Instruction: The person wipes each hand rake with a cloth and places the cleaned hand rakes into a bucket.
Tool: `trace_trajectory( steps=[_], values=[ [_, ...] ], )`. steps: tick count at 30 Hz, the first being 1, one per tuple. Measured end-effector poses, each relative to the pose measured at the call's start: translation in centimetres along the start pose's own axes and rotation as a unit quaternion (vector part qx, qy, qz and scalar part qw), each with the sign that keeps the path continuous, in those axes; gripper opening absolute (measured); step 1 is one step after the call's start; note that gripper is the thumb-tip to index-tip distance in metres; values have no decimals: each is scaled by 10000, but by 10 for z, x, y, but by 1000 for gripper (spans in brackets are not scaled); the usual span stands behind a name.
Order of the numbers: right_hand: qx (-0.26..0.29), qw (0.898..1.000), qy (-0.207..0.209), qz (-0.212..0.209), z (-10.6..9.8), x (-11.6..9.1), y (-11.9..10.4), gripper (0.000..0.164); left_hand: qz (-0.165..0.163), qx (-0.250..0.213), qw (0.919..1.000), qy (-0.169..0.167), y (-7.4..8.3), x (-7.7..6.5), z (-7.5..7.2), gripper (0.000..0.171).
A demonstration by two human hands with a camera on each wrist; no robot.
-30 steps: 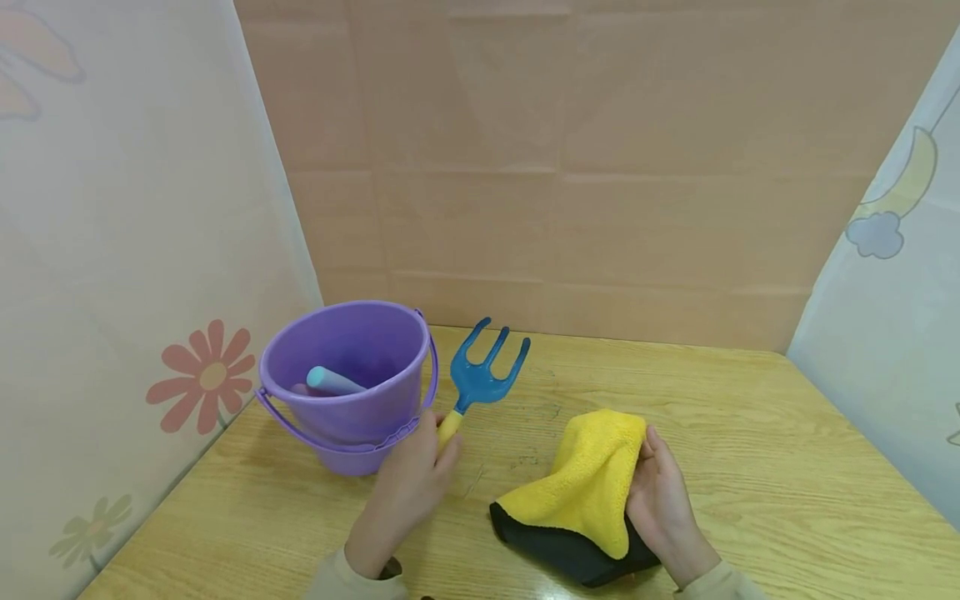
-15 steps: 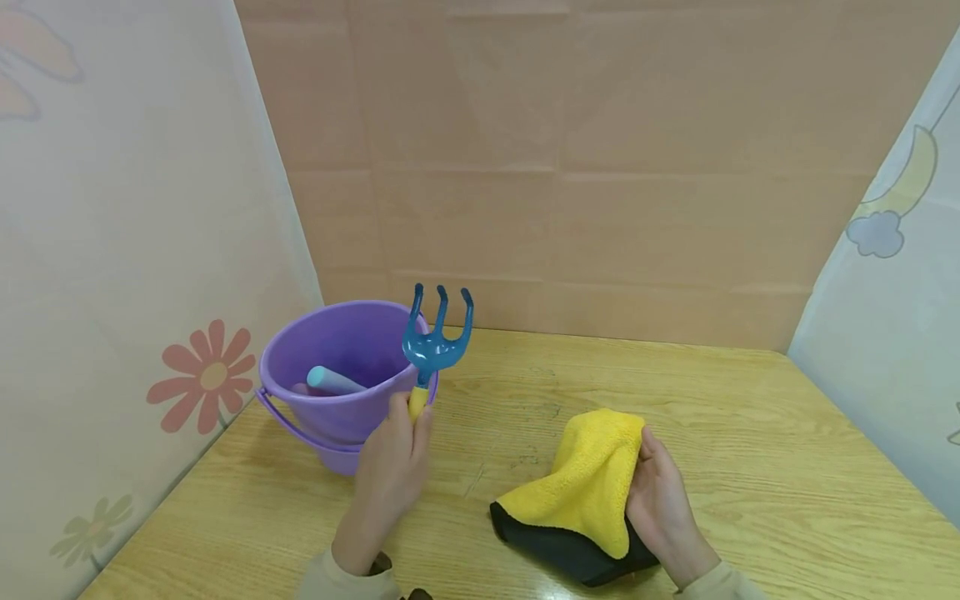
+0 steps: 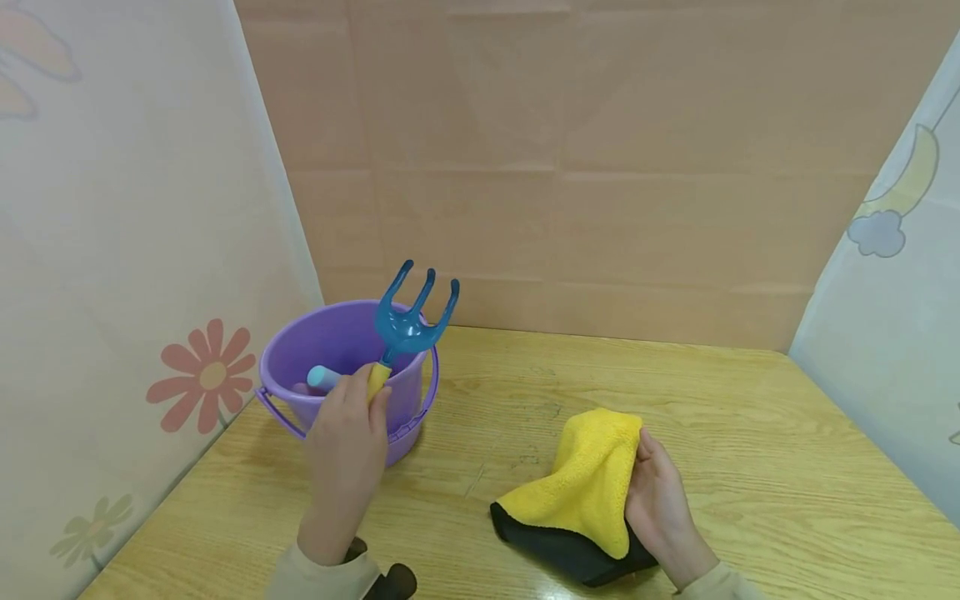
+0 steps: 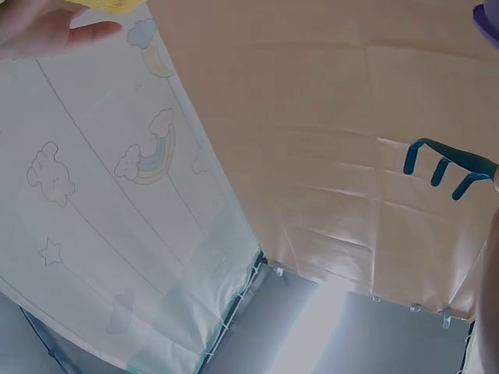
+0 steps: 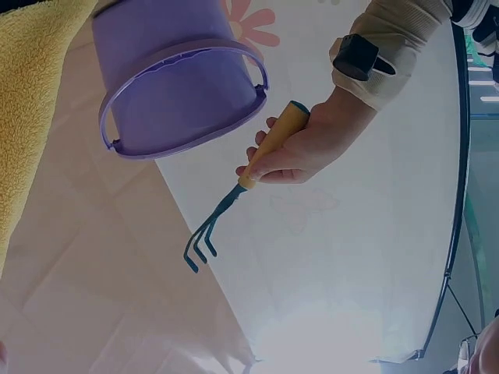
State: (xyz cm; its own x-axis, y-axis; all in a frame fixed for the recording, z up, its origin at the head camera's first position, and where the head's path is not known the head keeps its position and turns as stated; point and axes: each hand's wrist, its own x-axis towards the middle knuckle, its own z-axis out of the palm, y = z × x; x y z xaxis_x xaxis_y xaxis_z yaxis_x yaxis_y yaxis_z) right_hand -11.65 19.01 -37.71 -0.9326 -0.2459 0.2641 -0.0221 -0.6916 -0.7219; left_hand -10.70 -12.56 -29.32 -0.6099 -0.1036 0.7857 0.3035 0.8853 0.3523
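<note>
My left hand (image 3: 348, 446) grips the yellow handle of a blue three-pronged hand fork (image 3: 408, 329), its prongs pointing up. In the head view the fork overlaps the right rim of the purple bucket (image 3: 408, 425). The right wrist view shows the fingers of the left hand (image 5: 300, 152) wrapped round the handle, with the bucket (image 5: 187, 93) close by. A light blue rod end (image 3: 321, 377) shows inside the bucket. On the right, my right hand (image 3: 663, 504) holds the edge of a yellow cloth (image 3: 592, 483) between thumb and fingers; the cloth's underside is black.
Everything stands on a wooden table (image 3: 787, 467). A brown sheet (image 3: 562, 167) hangs behind it, and pale printed sheets (image 3: 135, 208) hang on the left and right. The bucket stands near the left sheet.
My left hand has carried the hand fork left and up, from beside the bucket to over its right rim. The right hand and the cloth have hardly moved.
</note>
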Motion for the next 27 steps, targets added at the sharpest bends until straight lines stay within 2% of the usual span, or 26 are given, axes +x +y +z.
trace_trajectory(
  steps=[3,5,11,14,19,27],
  values=[
    [0,9999,76,65,0,0,0,39,95,326,9990,285,-4,7,-6,26],
    [-1,9999,96,116,0,0,1,40,44,503,9979,397,-6,11,-11,26],
    [82,9998,-1,153,-1,-1,0,41,-591,739,9946,419,-14,21,-30,27],
    [105,9998,-41,152,-1,-1,0,42,-719,853,9930,384,-20,23,-38,24],
    [85,9998,31,190,0,-1,0,42,-914,905,9917,13,-25,25,-46,24],
    [40,9996,139,255,0,0,0,39,-1103,1056,9848,-827,-30,29,-54,32]
  ],
)
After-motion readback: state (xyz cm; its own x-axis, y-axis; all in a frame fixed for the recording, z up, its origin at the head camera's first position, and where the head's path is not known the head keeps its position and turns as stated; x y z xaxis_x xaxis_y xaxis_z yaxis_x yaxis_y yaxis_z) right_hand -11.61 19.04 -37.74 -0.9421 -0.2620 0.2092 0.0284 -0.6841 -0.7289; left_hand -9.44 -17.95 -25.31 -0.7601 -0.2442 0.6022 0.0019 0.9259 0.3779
